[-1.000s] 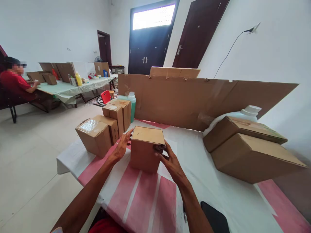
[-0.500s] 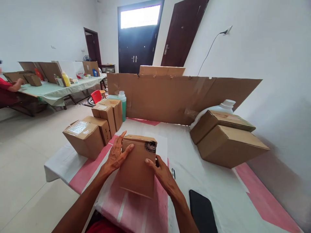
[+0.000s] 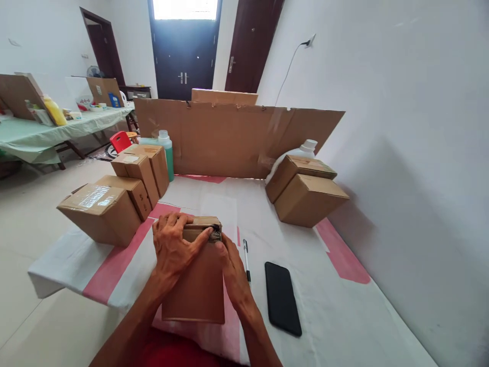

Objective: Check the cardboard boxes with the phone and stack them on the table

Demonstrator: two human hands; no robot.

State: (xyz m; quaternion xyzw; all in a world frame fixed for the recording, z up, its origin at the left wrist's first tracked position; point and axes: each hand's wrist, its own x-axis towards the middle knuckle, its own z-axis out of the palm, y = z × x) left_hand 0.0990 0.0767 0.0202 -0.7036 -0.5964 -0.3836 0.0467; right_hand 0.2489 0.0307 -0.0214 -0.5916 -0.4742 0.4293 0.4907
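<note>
A small brown cardboard box [image 3: 194,293] stands in front of me at the table's near side, with a black smudged patch at its top right corner. My left hand [image 3: 171,247] wraps over its upper left edge, the thumb stretched across the top to the dark corner. My right hand [image 3: 234,270] holds the right side, its thumb on the front face just below that corner and its other fingers partly hidden behind the box. Beside my right hand lies a pen [image 3: 246,260], and farther right a black phone [image 3: 282,298] rests flat on the cloth.
Several cardboard boxes [image 3: 103,216] line the table's left edge, near a green liquid bottle [image 3: 168,155]. Two boxes [image 3: 311,201] lean at the right before a white jug [image 3: 301,150]. A tall cardboard panel [image 3: 217,140] closes the far side; a wall is on the right.
My left hand has moved up over the box's top edge, its thumb reaching the dark corner. My right thumb sits nearer that corner. The view has turned right and down, showing the pen and whole phone.
</note>
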